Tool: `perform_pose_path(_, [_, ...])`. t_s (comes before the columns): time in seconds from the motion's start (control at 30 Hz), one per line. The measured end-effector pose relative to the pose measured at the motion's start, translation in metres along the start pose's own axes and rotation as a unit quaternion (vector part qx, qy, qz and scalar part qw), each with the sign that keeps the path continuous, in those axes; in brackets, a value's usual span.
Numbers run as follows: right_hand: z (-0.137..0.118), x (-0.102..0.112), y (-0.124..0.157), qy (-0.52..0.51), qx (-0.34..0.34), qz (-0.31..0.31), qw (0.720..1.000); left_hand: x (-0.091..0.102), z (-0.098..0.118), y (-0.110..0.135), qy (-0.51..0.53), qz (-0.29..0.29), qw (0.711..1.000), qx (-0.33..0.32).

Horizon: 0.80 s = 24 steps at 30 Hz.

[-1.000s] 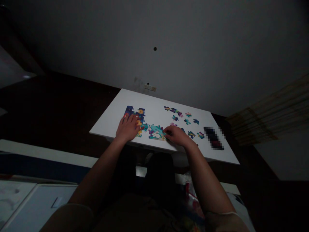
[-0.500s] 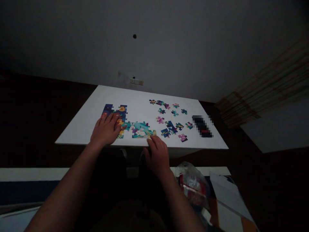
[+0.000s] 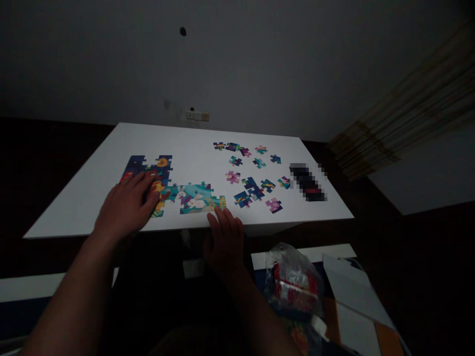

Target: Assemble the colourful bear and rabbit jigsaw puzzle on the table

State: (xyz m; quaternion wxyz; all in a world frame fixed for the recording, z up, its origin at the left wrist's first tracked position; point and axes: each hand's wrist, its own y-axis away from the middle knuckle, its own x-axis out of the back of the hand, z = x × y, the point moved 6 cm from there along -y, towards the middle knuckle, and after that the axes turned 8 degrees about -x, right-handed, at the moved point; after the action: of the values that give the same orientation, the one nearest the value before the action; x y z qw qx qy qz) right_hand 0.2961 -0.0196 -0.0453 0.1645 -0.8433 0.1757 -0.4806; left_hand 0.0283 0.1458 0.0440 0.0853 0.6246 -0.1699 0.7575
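A partly joined jigsaw puzzle lies on the left half of the white table, showing white rabbits and a dark blue night scene. My left hand rests flat on its left part, fingers stretched out, covering some of the picture. At the table's front edge, my right hand touches or nearly touches the puzzle's lower right corner with fingers extended. Right of the joined part, several loose puzzle pieces are scattered; a pink piece lies nearest the front edge.
A blurred-out dark object lies at the table's right side. Below right, a clear plastic bag with red contents sits beside white folded card. Behind the table stands a wall with a socket; a striped curtain hangs at right.
The camera view has shifted, so table and puzzle appear further left and larger. Both hands keep nearly the same places on and beside the puzzle.
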Motion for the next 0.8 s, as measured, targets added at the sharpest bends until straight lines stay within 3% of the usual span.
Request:
perform_pose_path(0.63, [0.003, -0.001, 0.000, -0.036, 0.028, 0.023, 0.999, -0.003, -0.010, 0.003, 0.026, 0.022, 0.999, 0.007])
perform_pose_path(0.8, [0.004, -0.007, 0.001, 0.008, 0.021, -0.015, 1.000, 0.002, -0.006, 0.004, 0.034, 0.034, 0.999, 0.014])
